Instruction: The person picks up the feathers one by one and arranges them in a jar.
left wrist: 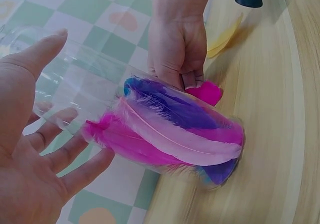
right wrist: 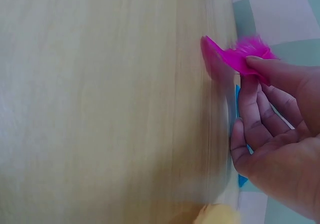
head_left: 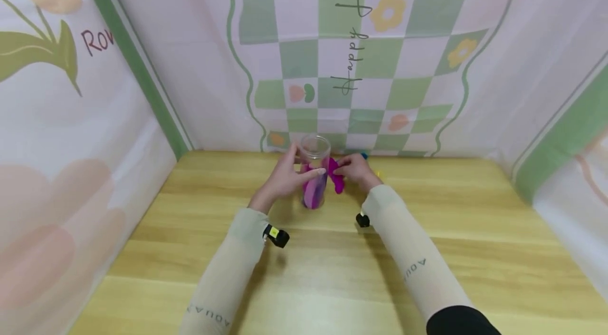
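Note:
A tall clear cylinder (head_left: 315, 149) stands near the back of the table, with pink, magenta, purple and blue feathers (left wrist: 180, 129) inside its lower part. My left hand (head_left: 288, 172) holds its side, thumb across the front and the other fingers loosely spread around it. To the right of the cylinder, my right hand (head_left: 355, 170) pinches a magenta feather (right wrist: 235, 59) between thumb and index finger. A blue feather (right wrist: 243, 180) lies behind that hand, mostly hidden. Near the right wrist is a yellow feather (left wrist: 225, 37).
The wooden table (head_left: 313, 271) extends toward me. Directly behind the cylinder hangs a green-and-white checked cloth (head_left: 332, 60), and more printed cloth (head_left: 62, 129) closes off the left side. Black wrist cameras (head_left: 277, 236) sit on both sleeves.

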Demonstrator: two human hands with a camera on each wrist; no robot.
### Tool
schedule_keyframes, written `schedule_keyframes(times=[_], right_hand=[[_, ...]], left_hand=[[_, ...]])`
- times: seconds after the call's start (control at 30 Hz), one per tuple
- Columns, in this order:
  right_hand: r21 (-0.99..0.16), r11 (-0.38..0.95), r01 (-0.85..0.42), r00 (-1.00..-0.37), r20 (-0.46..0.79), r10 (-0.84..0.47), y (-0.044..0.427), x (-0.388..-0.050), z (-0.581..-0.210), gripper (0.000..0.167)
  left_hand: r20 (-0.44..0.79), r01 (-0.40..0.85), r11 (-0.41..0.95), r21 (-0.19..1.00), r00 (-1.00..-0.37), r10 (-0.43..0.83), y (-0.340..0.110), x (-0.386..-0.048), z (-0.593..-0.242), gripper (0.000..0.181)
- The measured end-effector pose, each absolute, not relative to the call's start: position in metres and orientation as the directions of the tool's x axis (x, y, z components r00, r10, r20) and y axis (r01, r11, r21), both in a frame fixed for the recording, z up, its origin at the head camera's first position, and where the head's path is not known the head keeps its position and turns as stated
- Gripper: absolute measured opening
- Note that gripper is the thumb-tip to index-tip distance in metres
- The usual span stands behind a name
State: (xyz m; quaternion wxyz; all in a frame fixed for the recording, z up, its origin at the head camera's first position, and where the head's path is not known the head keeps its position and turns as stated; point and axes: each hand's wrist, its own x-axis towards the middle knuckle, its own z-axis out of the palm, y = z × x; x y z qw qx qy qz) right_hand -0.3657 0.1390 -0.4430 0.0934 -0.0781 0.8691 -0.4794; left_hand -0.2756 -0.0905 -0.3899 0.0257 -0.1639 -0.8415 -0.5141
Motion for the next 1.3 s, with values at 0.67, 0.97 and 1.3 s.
schedule_keyframes(times=[0.67, 0.97, 1.3], right_hand=[[-0.887, 0.461, 0.003, -0.986, -0.08, -0.147, 0.152, -0.364, -0.441, 0.029], [-0.898, 0.44, 0.021, -0.982, -0.102, -0.161, 0.172, -0.356, -0.422, 0.033], [-0.901, 0.433, 0.003, -0.981, -0.087, -0.174, 0.183, -0.345, -0.395, 0.029]], left_hand=[[0.223, 0.305, 0.403, 0.863, -0.945, 0.238, -0.086, -0.276, -0.389, 0.055], [0.198, 0.279, 0.423, 0.862, -0.954, 0.225, -0.088, -0.271, -0.39, 0.057], [0.213, 0.297, 0.408, 0.863, -0.948, 0.238, -0.088, -0.273, -0.392, 0.054]])
